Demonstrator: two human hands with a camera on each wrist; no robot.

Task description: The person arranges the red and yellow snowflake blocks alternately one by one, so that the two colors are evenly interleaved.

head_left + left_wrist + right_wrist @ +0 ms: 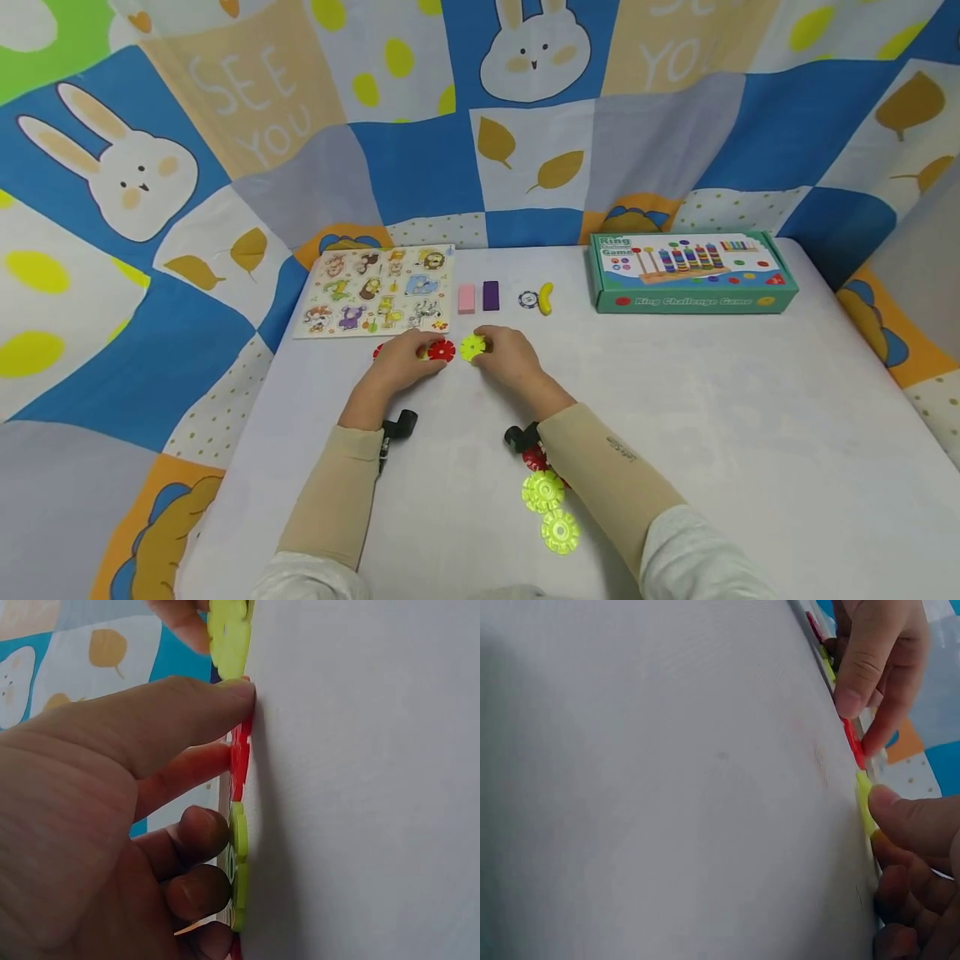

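In the head view my left hand [401, 360] pinches a red notched plastic disc [441, 351] between thumb and finger. The left wrist view has a yellow-green disc [239, 866] in line behind it, beside the curled fingers, and a bit of another red disc [377, 352] shows past the hand. My right hand [512, 360] pinches a yellow-green notched disc [472, 347] by its edge. The two held discs stand edge to edge, very close; whether their notches interlock I cannot tell.
Near my right forearm lie a red disc [534, 458] and yellow-green discs [560, 532], partly under the sleeve. Behind the hands are an animal puzzle board [375, 292], a pink block [467, 298], a purple block [491, 296], a round chip [528, 299], a yellow banana-shaped piece [546, 298] and a game box [693, 275].
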